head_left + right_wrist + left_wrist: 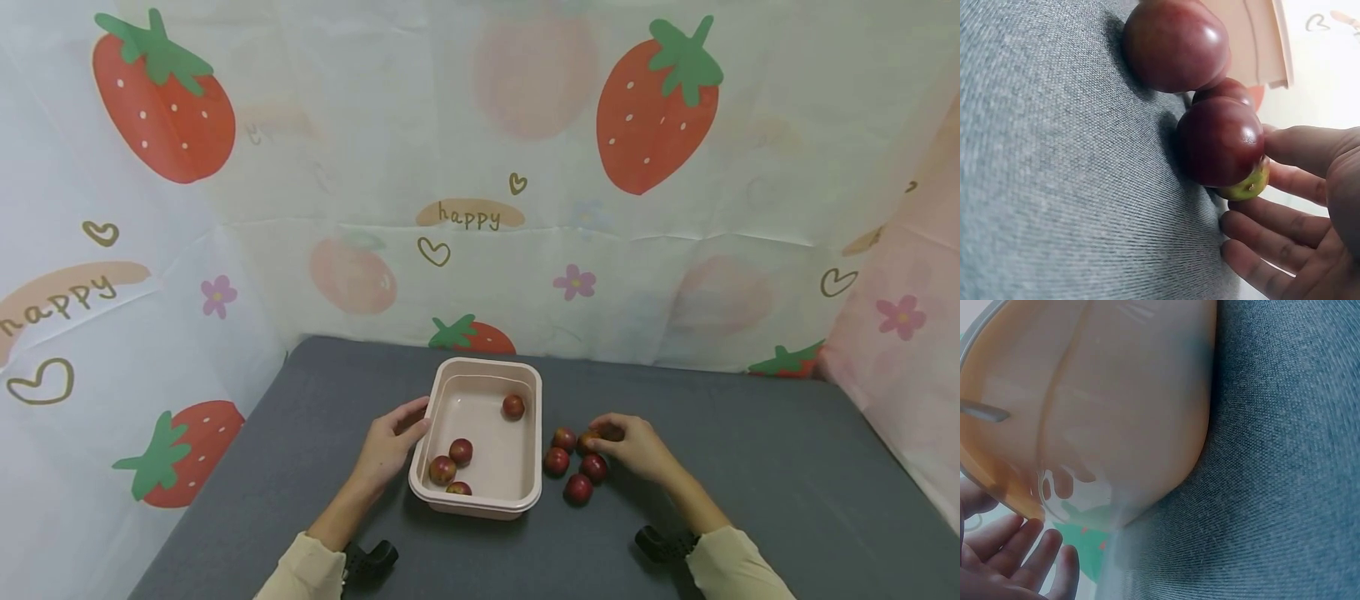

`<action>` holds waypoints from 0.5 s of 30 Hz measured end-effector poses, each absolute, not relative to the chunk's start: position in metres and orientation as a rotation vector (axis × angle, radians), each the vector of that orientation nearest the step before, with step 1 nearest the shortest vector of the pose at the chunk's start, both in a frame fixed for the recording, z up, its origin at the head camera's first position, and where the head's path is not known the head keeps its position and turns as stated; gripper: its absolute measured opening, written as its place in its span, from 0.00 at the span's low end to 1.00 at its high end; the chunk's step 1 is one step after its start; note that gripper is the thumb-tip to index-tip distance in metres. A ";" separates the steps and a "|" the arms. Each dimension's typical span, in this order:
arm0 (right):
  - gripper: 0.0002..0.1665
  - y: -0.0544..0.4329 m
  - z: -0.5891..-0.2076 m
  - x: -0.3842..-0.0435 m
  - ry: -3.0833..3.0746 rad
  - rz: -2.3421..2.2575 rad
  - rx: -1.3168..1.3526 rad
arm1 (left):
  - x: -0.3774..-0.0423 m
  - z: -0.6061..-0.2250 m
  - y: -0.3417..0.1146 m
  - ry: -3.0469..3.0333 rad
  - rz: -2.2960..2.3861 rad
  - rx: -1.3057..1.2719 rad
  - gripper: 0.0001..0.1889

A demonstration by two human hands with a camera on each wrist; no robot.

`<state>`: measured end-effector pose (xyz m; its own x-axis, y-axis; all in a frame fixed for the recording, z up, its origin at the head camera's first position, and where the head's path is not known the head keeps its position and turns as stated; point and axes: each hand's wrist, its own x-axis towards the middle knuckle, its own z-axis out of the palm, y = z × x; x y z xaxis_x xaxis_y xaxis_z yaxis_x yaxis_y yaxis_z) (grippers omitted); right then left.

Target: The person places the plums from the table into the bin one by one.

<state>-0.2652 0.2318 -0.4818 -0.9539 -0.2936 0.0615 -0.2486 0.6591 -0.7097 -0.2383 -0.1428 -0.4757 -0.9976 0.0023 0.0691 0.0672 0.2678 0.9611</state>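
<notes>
A pale pink rectangular tub [498,504] holds several red plums, among them one plum [513,407] at its far right and another plum [461,452] near the left wall. My left hand [390,442] is at the tub's left side, its fingers [1038,559] loosely extended with the tips right at the rim. Right of the tub, several plums lie in a cluster on the cloth. My right hand [633,446] pinches the back right plum [588,442] there between thumb and fingers. The right wrist view shows that plum's yellow-green end [1250,186], partly hidden behind a dark red plum [1221,140].
Dark grey cloth [720,450] covers the table. White sheeting [450,283] printed with strawberries and hearts hangs along the back and sides. The nearest loose plum [578,489] lies a short way off the tub's right wall.
</notes>
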 end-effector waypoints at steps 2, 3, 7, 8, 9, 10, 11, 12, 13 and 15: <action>0.19 0.232 -0.483 -0.265 2.806 -1.194 -0.451 | -0.238 -0.476 -0.143 -2.457 -1.866 -0.074 0.22; 0.18 0.231 -0.483 -0.265 2.803 -1.199 -0.445 | -0.238 -0.476 -0.143 -2.455 -1.870 -0.073 0.22; 0.18 0.232 -0.484 -0.266 2.800 -1.202 -0.430 | -0.237 -0.476 -0.143 -2.452 -1.877 -0.069 0.22; 0.18 0.232 -0.484 -0.266 2.802 -1.199 -0.431 | -0.238 -0.476 -0.143 -2.452 -1.880 -0.065 0.22; 0.18 0.233 -0.484 -0.266 2.805 -1.196 -0.432 | -0.237 -0.476 -0.143 -2.451 -1.878 -0.067 0.22; 0.18 0.232 -0.485 -0.266 2.808 -1.196 -0.429 | -0.237 -0.476 -0.142 -2.450 -1.878 -0.068 0.22; 0.18 0.232 -0.485 -0.267 2.811 -1.198 -0.425 | -0.237 -0.476 -0.142 -2.449 -1.878 -0.071 0.22; 0.18 0.232 -0.485 -0.267 2.812 -1.202 -0.414 | -0.237 -0.476 -0.142 -2.448 -1.875 -0.074 0.22; 0.18 0.232 -0.486 -0.267 2.816 -1.200 -0.413 | -0.237 -0.476 -0.142 -2.449 -1.872 -0.077 0.22; 0.17 0.231 -0.486 -0.267 2.815 -1.210 -0.398 | -0.237 -0.475 -0.142 -2.446 -1.875 -0.077 0.22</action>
<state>-0.2671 0.2311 -0.4863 -0.9656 -0.2545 0.0537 -0.2141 0.6604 -0.7198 -0.2368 -0.1425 -0.4754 -0.9970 0.0042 0.0769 0.0754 0.2598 0.9627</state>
